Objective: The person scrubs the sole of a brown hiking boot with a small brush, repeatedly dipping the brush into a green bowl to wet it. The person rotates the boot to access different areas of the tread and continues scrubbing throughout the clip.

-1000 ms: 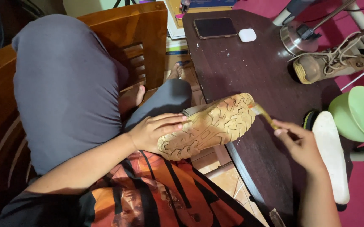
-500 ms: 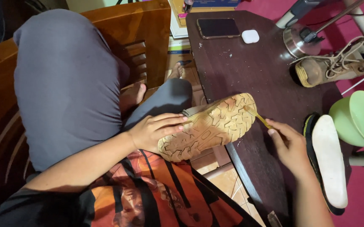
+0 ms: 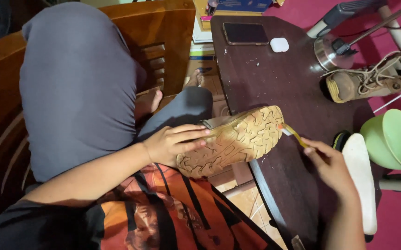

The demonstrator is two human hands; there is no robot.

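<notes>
My left hand (image 3: 175, 142) grips a tan boot (image 3: 230, 141) turned sole-up, its lugged yellow sole facing me, its toe resting against the edge of the dark wooden table (image 3: 274, 83). My right hand (image 3: 332, 166) holds a small yellow-handled brush (image 3: 293, 133) whose head touches the toe end of the sole. My raised knee in grey trousers fills the left of the view.
On the table lie a dark phone (image 3: 246, 33), a white earbud case (image 3: 279, 45) and a metal lamp base (image 3: 332, 51). The second tan boot (image 3: 371, 81) lies at the right edge, with a green bowl (image 3: 390, 141) and a white insole (image 3: 362, 180) nearby. A wooden chair (image 3: 163, 41) stands behind.
My right hand has shifted slightly along the toe of the sole with the brush. The boot and my left hand stay in about the same place.
</notes>
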